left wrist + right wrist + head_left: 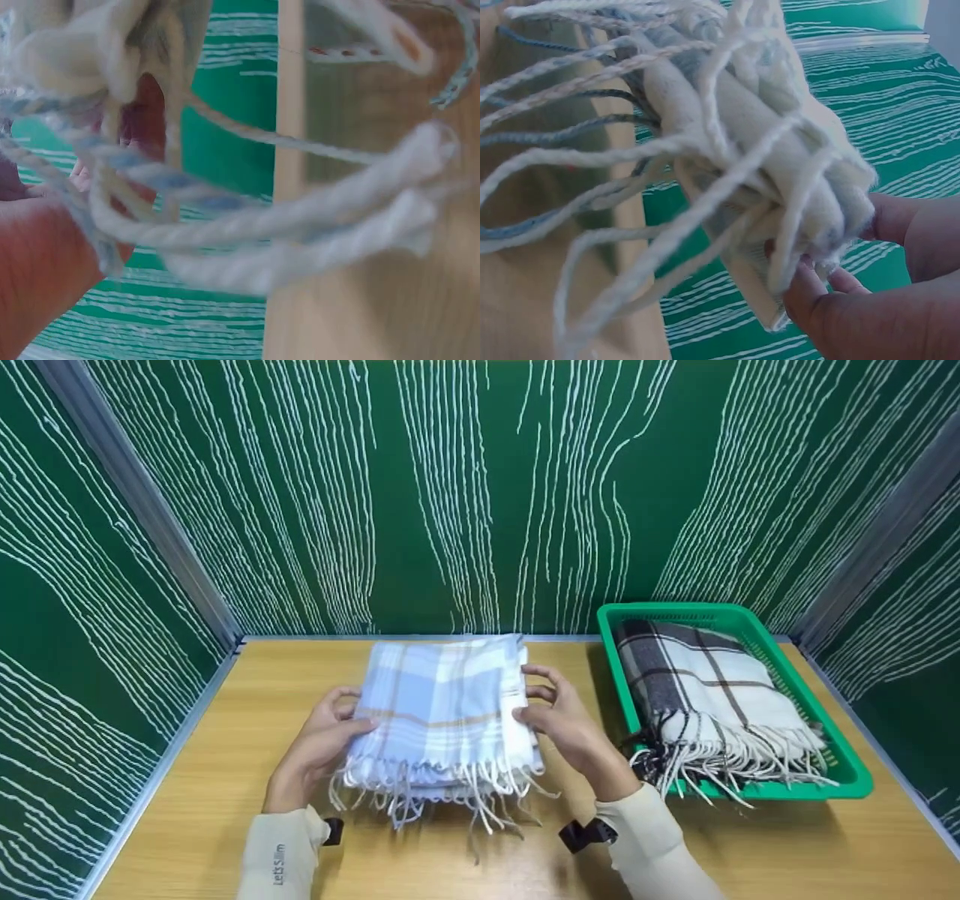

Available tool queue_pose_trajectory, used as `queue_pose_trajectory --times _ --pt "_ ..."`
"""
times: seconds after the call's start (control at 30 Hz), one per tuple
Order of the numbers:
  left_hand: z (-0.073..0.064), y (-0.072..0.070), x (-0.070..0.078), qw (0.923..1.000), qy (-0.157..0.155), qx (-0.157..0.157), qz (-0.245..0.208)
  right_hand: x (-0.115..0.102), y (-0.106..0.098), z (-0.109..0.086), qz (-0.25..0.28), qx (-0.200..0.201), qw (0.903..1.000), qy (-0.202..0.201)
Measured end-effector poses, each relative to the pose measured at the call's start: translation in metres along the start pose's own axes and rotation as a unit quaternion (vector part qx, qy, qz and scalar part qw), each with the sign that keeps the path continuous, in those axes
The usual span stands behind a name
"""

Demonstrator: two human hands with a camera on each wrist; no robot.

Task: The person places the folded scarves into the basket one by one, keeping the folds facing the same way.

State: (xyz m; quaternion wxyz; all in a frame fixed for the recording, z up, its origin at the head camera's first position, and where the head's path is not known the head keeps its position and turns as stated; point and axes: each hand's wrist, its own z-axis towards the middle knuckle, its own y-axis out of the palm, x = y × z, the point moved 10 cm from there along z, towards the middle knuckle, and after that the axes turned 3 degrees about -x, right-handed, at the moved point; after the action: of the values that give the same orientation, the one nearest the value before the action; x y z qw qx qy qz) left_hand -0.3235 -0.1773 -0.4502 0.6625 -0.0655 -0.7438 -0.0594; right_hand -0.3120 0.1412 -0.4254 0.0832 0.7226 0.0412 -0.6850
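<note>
A folded blue-and-white plaid scarf [439,690] with a tan stripe is held between my two hands, its fringe hanging toward me. My left hand [321,735] grips the left side, thumb on top; in the left wrist view, fringe strands [202,225] cover much of that hand. My right hand [566,727] grips the right edge with its thumb on top as well. In the right wrist view the scarf's folded layers [757,142] lie between the thumb and fingers of the right hand [870,292], and the fringe hangs over the tabletop.
A green plastic basket [851,769] stands on the right of the wooden table [202,780]. Inside it lies a folded dark-grey, white and brown plaid scarf [720,682], its fringe spilling over the front rim. Green panels with white wavy lines [510,510] enclose the table's back and sides.
</note>
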Motion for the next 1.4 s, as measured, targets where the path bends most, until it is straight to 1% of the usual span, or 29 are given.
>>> queue_pose_trajectory --times 0.13,0.3,0.37,0.6,0.7,0.83,0.97,1.17,1.4 --pt "0.004 0.012 0.006 0.9998 0.007 -0.008 -0.016 -0.009 -0.012 -0.004 -0.011 0.004 0.9999 0.002" --pt "0.009 0.026 0.012 0.9997 0.015 -0.016 -0.013 -0.017 -0.026 -0.010 -0.033 0.005 0.9994 0.007" --pt "0.011 0.031 0.014 0.9997 0.013 -0.016 -0.014 -0.021 -0.032 -0.013 -0.041 0.005 0.9991 0.007" --pt "0.015 0.050 0.022 0.9998 0.010 -0.014 -0.015 -0.037 -0.049 -0.022 -0.045 -0.002 0.9989 -0.010" --pt "0.017 0.058 0.025 0.9997 0.011 -0.013 -0.015 -0.044 -0.058 -0.026 -0.050 0.002 0.9987 -0.015" --pt "0.020 0.071 0.033 0.9994 0.023 -0.019 -0.020 -0.051 -0.072 -0.032 -0.061 0.012 0.9980 -0.012" --pt "0.024 0.087 0.042 0.9984 0.040 -0.029 -0.028 -0.057 -0.084 -0.037 -0.062 0.019 0.9978 -0.015" --pt "0.027 0.109 0.051 0.9970 0.052 -0.041 -0.040 -0.067 -0.103 -0.044 -0.056 0.020 0.9978 -0.030" --pt "0.032 0.134 0.056 0.9952 0.057 -0.061 -0.050 -0.070 -0.126 -0.053 -0.038 0.028 0.9989 -0.007"
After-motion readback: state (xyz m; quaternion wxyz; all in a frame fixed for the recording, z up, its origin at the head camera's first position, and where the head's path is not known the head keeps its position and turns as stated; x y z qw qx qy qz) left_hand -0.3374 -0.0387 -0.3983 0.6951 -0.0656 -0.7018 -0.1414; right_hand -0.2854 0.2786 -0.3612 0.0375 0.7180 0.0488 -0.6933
